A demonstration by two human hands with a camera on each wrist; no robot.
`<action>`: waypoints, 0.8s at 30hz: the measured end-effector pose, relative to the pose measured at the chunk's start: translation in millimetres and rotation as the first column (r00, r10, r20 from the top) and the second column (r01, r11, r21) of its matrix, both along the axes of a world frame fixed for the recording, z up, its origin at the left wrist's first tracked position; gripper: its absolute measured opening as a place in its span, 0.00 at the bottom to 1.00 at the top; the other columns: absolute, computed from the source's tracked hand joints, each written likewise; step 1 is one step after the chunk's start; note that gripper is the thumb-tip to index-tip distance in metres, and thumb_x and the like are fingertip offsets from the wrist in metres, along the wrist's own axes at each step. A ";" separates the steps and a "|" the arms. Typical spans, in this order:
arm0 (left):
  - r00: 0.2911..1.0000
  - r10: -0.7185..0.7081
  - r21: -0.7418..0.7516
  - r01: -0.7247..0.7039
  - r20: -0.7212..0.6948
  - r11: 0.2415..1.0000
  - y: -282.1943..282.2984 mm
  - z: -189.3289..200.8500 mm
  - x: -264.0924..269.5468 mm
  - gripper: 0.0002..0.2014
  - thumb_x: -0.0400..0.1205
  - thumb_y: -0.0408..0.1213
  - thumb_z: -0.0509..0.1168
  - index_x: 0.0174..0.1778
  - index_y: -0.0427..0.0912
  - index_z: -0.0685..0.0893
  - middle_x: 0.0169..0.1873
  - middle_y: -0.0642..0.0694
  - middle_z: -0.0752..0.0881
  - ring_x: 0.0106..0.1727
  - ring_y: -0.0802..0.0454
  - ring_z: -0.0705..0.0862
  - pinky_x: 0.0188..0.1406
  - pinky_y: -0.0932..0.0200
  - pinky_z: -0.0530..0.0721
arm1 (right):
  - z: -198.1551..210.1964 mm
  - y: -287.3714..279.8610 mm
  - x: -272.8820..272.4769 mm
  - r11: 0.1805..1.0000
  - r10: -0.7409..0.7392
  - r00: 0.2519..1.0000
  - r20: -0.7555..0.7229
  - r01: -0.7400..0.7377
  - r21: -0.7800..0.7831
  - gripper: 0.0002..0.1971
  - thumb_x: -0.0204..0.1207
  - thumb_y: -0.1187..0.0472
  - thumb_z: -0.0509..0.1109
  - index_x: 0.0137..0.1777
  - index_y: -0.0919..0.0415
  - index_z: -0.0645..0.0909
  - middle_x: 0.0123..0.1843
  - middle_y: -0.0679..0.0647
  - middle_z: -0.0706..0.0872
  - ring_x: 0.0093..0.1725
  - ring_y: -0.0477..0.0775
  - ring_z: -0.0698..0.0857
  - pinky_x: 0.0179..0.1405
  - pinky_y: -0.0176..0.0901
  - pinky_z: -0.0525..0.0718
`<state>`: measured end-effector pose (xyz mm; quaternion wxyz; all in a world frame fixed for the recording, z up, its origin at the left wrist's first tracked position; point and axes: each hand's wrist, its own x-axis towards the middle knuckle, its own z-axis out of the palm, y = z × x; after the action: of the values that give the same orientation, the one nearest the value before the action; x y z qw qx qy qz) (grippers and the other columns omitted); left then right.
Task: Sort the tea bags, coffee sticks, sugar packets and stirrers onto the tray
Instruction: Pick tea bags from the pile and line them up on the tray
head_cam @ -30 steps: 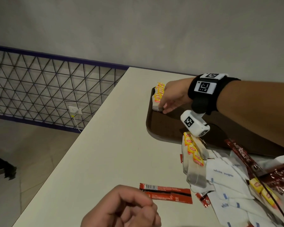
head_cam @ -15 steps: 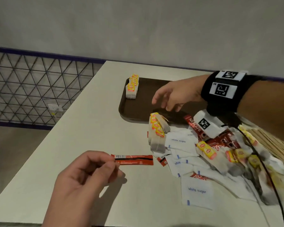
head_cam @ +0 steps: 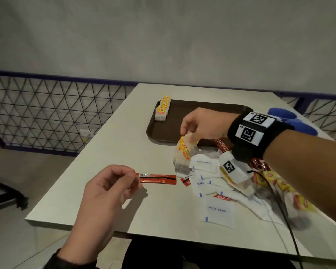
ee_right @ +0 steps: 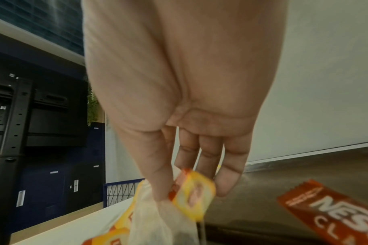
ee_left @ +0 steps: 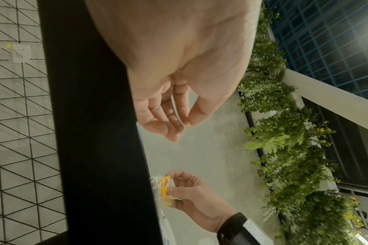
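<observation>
Right hand (head_cam: 201, 124), spread and empty above the tray (head_cam: 184, 121) half a second ago, is now pinched on the tea bags (head_cam: 183, 152) at the tray's near edge. Loosely curled, the left hand (head_cam: 105, 189) remains empty beside the coffee stick (head_cam: 156, 178), which is left lying on the table (head_cam: 109, 152).

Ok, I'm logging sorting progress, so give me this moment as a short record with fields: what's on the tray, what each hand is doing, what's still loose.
tray: dark brown plastic tray at the far side of the white table
on tray: one row of yellow-tagged tea bags in its far left corner
right hand: pinches a bunch of yellow-tagged tea bags at the tray's near edge
left hand: hovers at the end of a red coffee stick, holds nothing
still loose: white sugar packets, more coffee sticks and tea bags in a heap
</observation>
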<state>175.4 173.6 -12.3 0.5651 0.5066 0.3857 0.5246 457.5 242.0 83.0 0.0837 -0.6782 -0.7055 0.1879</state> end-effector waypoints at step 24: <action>0.985 -0.163 0.119 0.154 0.062 0.981 -35.3 14.5 49.5 0.11 0.79 0.34 0.73 0.57 0.41 0.87 0.56 0.42 0.90 0.53 0.44 0.92 0.52 0.50 0.91 | 25.6 -111.7 0.0 0.991 0.019 0.795 -0.607 0.064 0.116 0.12 0.76 0.67 0.80 0.56 0.54 0.90 0.49 0.56 0.94 0.45 0.52 0.91 0.45 0.46 0.89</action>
<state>224.9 138.3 2.2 0.5888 0.5479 0.2930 0.5170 457.5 130.3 108.7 0.3516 -0.5837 -0.6440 0.3477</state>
